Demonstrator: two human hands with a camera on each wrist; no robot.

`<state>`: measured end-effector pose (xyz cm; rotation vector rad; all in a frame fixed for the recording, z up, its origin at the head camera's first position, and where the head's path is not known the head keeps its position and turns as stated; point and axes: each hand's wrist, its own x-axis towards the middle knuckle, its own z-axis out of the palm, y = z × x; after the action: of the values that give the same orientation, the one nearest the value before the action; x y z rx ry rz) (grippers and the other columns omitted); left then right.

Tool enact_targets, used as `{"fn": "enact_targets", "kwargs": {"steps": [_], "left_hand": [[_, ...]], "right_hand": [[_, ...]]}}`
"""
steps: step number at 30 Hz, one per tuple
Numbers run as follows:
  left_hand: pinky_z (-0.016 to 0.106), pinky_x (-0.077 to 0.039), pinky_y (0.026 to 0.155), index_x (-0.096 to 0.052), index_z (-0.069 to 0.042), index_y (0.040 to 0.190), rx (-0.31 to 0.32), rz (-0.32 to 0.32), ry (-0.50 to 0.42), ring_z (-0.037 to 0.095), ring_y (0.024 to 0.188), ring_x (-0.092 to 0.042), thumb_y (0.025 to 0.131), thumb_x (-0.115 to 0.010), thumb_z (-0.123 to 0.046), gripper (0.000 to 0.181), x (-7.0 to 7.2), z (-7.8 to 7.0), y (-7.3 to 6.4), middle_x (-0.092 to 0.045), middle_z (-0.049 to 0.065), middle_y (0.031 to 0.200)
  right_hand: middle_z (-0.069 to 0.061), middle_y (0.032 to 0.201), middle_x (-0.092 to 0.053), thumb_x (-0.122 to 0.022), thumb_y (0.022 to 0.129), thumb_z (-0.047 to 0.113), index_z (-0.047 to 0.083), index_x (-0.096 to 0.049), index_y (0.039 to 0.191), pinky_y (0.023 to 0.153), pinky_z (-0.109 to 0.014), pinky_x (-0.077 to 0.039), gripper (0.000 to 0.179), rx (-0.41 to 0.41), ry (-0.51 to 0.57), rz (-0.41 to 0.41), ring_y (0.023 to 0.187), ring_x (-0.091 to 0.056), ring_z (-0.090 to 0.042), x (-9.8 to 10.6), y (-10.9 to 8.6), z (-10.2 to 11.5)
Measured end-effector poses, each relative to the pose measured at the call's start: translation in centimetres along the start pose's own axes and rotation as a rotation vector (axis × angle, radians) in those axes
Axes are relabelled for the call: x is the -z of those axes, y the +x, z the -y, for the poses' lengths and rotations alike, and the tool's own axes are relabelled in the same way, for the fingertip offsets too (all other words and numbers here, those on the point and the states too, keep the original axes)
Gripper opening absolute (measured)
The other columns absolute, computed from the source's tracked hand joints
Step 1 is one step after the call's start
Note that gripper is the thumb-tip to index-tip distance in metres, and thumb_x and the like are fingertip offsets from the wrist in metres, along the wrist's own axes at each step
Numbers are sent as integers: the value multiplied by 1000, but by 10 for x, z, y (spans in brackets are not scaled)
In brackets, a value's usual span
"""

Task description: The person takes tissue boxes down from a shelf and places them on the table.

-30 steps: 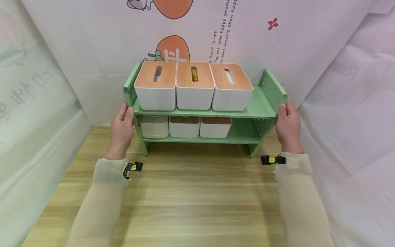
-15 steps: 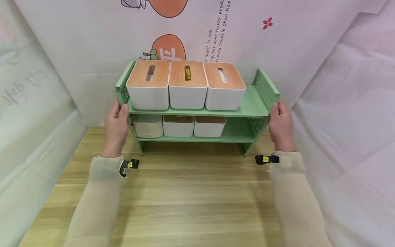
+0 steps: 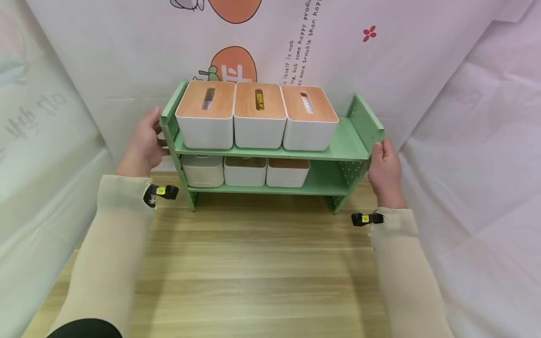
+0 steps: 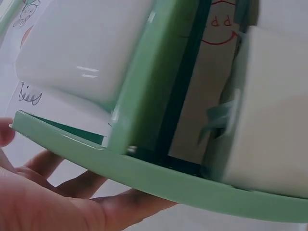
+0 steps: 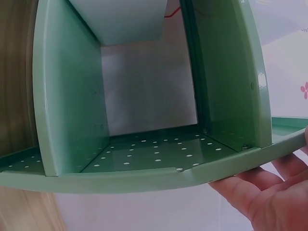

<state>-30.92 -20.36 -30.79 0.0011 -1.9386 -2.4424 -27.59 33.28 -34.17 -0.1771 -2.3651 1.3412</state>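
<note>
A green two-tier metal shelf [image 3: 352, 140] stands against the back wall sheet. Its upper tier carries three white boxes [image 3: 259, 134] with wood-look lids, each with a slot. My left hand [image 3: 145, 143] lies along the outside of the left side panel. In the left wrist view its fingers [image 4: 139, 202] extend behind the panel's green edge [image 4: 159, 180]. At the other end, my right hand [image 3: 385, 171] grips the right side panel's front edge, thumb in front. Its fingers [image 5: 240, 190] reach round the outer face in the right wrist view.
On the lower tier sit a cream box [image 3: 204, 173] and two white boxes [image 3: 245, 176] with wood-look tops. White sheets [image 3: 477, 188] hang close on both sides and behind. A wood-grain surface [image 3: 270, 263] lies under the shelf and in front.
My left hand has let go of the left panel's front edge and moved up, outward and back along its outer side. The right hand keeps its hold.
</note>
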Motion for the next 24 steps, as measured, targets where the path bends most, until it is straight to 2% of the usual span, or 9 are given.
{"fn": "enact_targets", "kwargs": {"steps": [1,4,5,7,8,11,14,20,24], "left_hand": [[48,-36,92,-57,-14,109,11,17,15,32,109,-43,104,-38,-54,44,0,-4,3,-44,6,127],[46,-38,92,-55,-17,134,40,56,80,32,111,-43,106,-37,-49,46,-1,-11,7,-40,8,137],[46,-38,93,-48,-23,145,46,64,109,32,114,-42,107,-34,-48,48,-2,-13,7,-36,9,144],[46,-38,96,-36,-35,155,57,62,141,32,118,-42,107,-33,-45,49,-3,-17,8,-29,9,154],[45,-40,96,-32,-41,155,59,58,158,31,119,-42,108,-32,-44,48,-4,-18,8,-27,8,157],[41,-47,92,-35,-42,154,55,30,182,25,116,-49,108,-35,-41,46,-5,-21,7,-31,8,158],[42,-48,93,-38,-42,152,51,-1,207,23,116,-51,108,-37,-40,44,-8,-22,8,-33,6,157],[43,-46,97,-35,-44,152,41,-20,215,24,123,-47,108,-38,-42,45,-9,-19,6,-28,5,161],[46,-40,102,-33,-42,154,31,-15,206,27,130,-41,107,-37,-43,47,-9,-17,7,-25,2,162]], "right_hand": [[-11,147,-47,-28,105,55,34,-42,151,108,-53,-32,53,6,-4,-8,130,-43,-29,0,0,-1],[-12,145,-49,-28,105,55,31,-44,150,107,-52,-33,54,16,-9,-24,127,-44,-29,0,0,-3],[-12,144,-50,-28,104,55,30,-45,150,107,-52,-33,54,18,-10,-26,127,-45,-29,0,1,-3],[-11,144,-50,-28,104,56,31,-45,149,107,-51,-33,54,15,-10,-22,126,-45,-27,0,1,-4],[-10,144,-50,-28,104,56,32,-45,149,107,-51,-33,54,11,-8,-20,127,-45,-27,0,1,-4],[-11,142,-51,-28,103,57,30,-46,148,106,-50,-34,55,15,-11,-17,125,-46,-27,-1,1,-4],[-12,142,-51,-28,103,57,28,-46,149,106,-51,-34,57,20,-16,-20,125,-46,-28,-2,-1,-4],[-13,147,-48,-26,104,57,30,-42,152,109,-56,-30,57,2,-40,-11,134,-41,-33,-3,0,-2],[-13,150,-45,-25,105,53,28,-41,152,110,-56,-29,56,-16,-59,-8,137,-37,-33,-3,-3,4]]}}
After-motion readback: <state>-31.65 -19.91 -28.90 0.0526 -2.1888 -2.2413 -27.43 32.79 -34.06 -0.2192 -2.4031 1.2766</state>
